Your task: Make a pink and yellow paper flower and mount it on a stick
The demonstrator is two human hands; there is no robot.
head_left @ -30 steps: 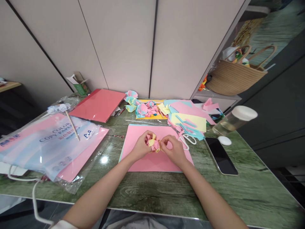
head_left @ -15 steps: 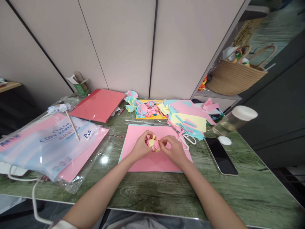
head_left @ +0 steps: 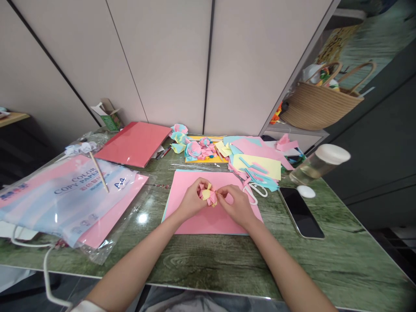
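Observation:
My left hand point(head_left: 194, 200) is closed around a folded pink and yellow paper flower point(head_left: 206, 195), with thumb and fingers on its left side. At the flower's right edge, my right hand point(head_left: 236, 203) is closed in a pinch. A thin strand seems to run between its fingertips and the flower, too small to name. Both hands are above a stack of pink paper point(head_left: 208, 223), with bluish sheets showing at its left edge. White-handled scissors point(head_left: 259, 189) lie just right of my right hand, their blades hidden.
Paper scraps point(head_left: 258, 164) and finished paper flowers point(head_left: 194, 148) lie at the back. A phone point(head_left: 302, 213), a white oval object point(head_left: 306, 191) and a clear bottle point(head_left: 313, 167) are on the right. Leftward are a red folder point(head_left: 134, 143) and a color paper pack point(head_left: 74, 195).
My right fingertips have shifted very slightly away from the flower, and a thin strand shows between them more plainly. The left hand keeps its hold.

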